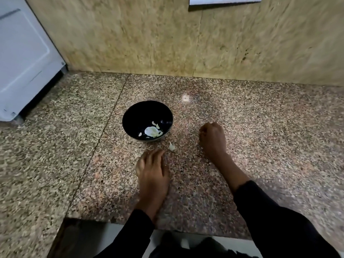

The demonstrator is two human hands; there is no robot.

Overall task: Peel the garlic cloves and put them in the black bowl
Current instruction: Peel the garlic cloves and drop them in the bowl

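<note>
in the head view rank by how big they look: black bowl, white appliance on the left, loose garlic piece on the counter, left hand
1. white appliance, cut off by the frame edge
2. black bowl and left hand look alike; the hand is nearer the camera, so unranked
3. garlic piece, smallest

Countertop [242,127] speckled granite, pink-brown with black and cream flecks; wall [149,38] behind it mottled tan-ochre, marbled. Bowl [134,116] glossy black, holding pale cream-white garlic pieces [152,131]; one whitish scrap [172,146] on the granite just outside it. Sleeves [279,220] black; appliance [22,58] at far left white.
</note>
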